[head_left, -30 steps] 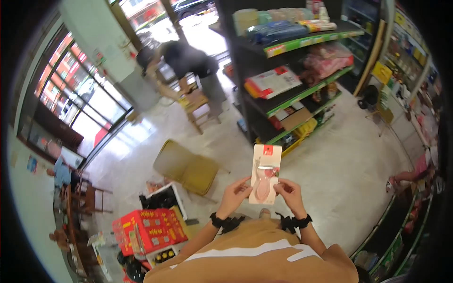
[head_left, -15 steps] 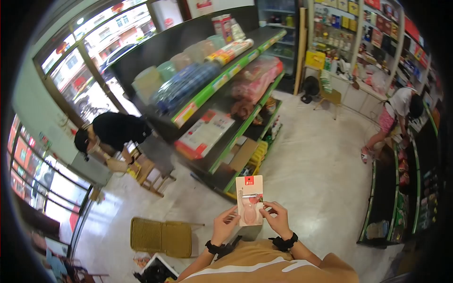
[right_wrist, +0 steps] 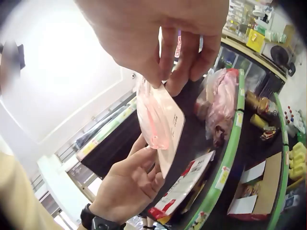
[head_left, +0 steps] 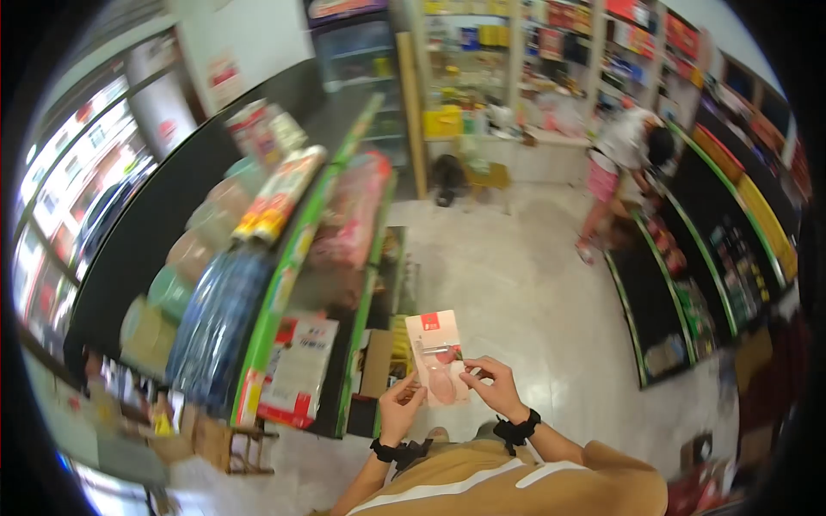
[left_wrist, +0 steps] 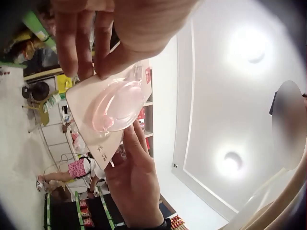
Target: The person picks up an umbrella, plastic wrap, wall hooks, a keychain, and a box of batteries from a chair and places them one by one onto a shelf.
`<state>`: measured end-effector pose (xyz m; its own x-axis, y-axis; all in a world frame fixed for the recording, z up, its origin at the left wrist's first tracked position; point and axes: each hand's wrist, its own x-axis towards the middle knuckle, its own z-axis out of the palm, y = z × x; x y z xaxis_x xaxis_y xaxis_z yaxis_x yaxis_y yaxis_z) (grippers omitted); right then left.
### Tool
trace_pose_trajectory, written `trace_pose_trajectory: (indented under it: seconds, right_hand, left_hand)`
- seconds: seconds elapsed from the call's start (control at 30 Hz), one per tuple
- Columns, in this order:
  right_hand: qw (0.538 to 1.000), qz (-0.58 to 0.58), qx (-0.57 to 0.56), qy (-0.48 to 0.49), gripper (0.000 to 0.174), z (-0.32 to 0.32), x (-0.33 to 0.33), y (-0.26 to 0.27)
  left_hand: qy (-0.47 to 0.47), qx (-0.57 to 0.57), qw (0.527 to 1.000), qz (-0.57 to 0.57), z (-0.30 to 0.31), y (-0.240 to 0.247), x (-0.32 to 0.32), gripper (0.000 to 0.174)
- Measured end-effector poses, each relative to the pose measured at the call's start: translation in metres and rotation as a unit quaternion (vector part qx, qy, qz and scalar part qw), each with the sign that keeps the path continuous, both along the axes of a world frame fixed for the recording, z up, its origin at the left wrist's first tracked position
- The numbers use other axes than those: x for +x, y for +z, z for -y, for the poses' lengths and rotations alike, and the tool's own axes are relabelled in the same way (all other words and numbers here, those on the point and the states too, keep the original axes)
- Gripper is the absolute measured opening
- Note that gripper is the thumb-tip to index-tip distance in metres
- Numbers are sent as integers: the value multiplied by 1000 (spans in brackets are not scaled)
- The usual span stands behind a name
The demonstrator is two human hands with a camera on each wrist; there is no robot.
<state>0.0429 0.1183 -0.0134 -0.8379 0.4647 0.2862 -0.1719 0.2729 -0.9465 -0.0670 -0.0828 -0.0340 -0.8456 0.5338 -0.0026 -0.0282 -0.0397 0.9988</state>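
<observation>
Between my hands is a blister-packed peeler [head_left: 439, 383], pale pink on a light card with a red patch at the top and a silver bar across its middle. My left hand [head_left: 400, 411] pinches the card's left edge between thumb and fingers. On the opposite edge, my right hand [head_left: 493, 389] holds it the same way. In the left wrist view the clear bubble [left_wrist: 120, 106] bulges from the tilted card. The right wrist view shows the card [right_wrist: 173, 125] nearly edge-on, gripped from both sides.
A black shelf unit with a green price rail [head_left: 277, 314] stands close on the left, bearing plastic-wrapped goods [head_left: 215, 322] and a white-and-red box [head_left: 297, 370]. Lower shelves [head_left: 667, 284] run along the right, where a person [head_left: 626, 146] bends over. A chair [head_left: 488, 176] stands at the back.
The view has swung right, bringing the shelf unit to the left and the right-hand shelves and back wall further in. Both hands keep holding the blister-packed peeler.
</observation>
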Motion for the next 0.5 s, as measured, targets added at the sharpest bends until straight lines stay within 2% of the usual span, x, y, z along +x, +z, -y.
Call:
trace_pose_trajectory:
  seconds: [0.2,0.37,0.5]
  right_hand:
    - [981,36,-126,-140,27,-45,11,-17]
    - [975,33,-114,-187,26,-106,-6,-35]
    - [981,-6,-71,-181,26,-177,-10,-23]
  left_hand:
    - [-147,-32,989,-1,-73,-6,-36,47]
    - [-173,-36,984,-26,-146,-12,-61,48]
    - [-179,-47,983,-16,-217,-10,-72,47]
